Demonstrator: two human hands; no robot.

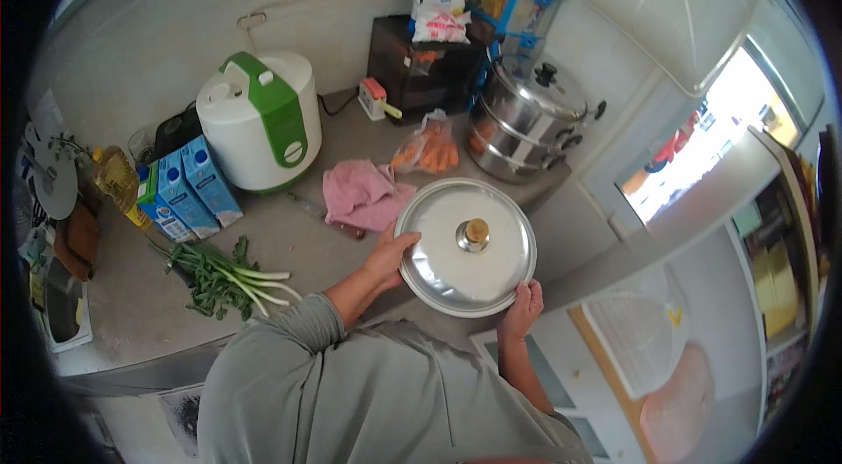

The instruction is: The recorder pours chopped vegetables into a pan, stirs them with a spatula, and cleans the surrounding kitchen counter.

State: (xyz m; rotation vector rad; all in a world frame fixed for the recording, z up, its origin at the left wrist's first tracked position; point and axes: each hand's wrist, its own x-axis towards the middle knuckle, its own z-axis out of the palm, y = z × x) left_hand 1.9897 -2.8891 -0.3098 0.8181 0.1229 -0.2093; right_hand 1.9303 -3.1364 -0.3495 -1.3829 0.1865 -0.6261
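Both my hands hold a round, shiny metal pot lid [434, 266] with a wooden-topped knob [476, 231], in front of my body near the counter's edge. My left hand [388, 259] grips the rim on the left, thumb on top. On the lower right rim, my right hand [521, 310] pinches the edge. Whether a pan is under the lid I cannot tell. Just beyond the lid lies a crumpled pink cloth [360, 191]. A knife with a brown handle [352, 230] is partly beneath the cloth. A plastic bag of carrots [431, 148] sits behind it.
A white and green rice cooker [263, 118], several blue drink cartons [187, 188] and scallions with leafy greens [230, 273] occupy the counter's left. Farther left is a sink [66, 313]. A stacked steel steamer pot [526, 118] stands back right, beside a dark microwave-like box [421, 76].
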